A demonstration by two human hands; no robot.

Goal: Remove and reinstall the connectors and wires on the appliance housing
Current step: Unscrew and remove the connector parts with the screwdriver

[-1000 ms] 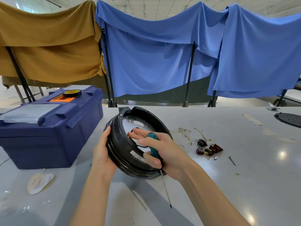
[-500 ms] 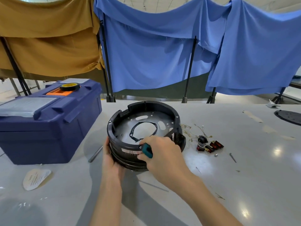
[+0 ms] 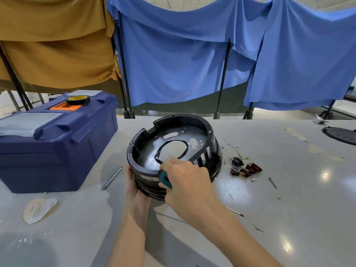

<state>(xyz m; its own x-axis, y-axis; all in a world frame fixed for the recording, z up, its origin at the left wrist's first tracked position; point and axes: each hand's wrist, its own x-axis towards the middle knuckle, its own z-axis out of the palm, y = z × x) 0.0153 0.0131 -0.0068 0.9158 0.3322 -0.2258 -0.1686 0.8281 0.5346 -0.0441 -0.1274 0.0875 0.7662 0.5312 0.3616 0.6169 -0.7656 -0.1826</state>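
A round black appliance housing (image 3: pixel 192 120) rests on the grey table (image 3: pixel 289 209), open side up, with a metal floor plate inside. My left hand (image 3: pixel 135 187) grips its near-left wall from below. My right hand (image 3: pixel 185 180) rests on the near rim while it holds a screwdriver by its teal handle (image 3: pixel 164 179); the tip of the shaft (image 3: pixel 236 211) shows under my forearm. A loose bundle of wires with black and red connectors (image 3: pixel 243 168) lies on the table just right of the housing.
A dark blue toolbox (image 3: pixel 57 143) with a tape roll (image 3: pixel 78 99) on its lid stands at the left. A metal rod (image 3: pixel 111 178) and a paper label (image 3: pixel 39 210) lie near it. Small screws and a nail (image 3: pixel 272 183) lie at the right, a black disc (image 3: pixel 341 134) far right.
The housing, tilted on edge in both hands, has been turned and laid flat with its open side up. My right hand moved from inside it onto the near rim, still with the screwdriver.
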